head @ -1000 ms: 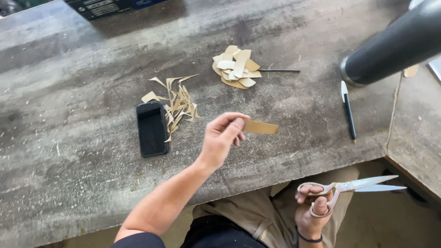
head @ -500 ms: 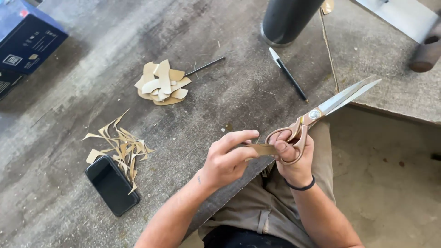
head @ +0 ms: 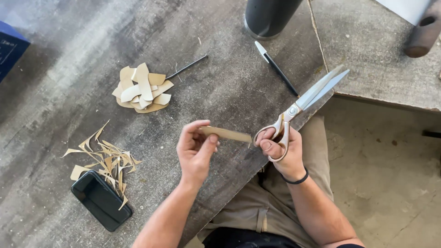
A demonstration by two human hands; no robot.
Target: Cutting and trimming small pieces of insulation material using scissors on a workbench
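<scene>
Grey table [head: 69, 69]: cut pieces [head: 140, 89], scraps [head: 108, 158], phone [head: 101, 200], pen [head: 276, 69]

The left hand [head: 195, 149] is raised over the near part of the scene, palm turned toward the right, its forearm running down and to the left out of the near edge. Its thumb and fingers [head: 192, 128] are curled and pinched together at their tips, the thumb pressed forward from below. The right hand [head: 280, 151] sits just to the right of it, close but not touching, with its forearm bare and angling to the near right. A dark band rings the right wrist. This hand's thumb and fingers are hooked and bent in a closed grip, knuckles facing left, the back of the hand turned toward the near side.
</scene>
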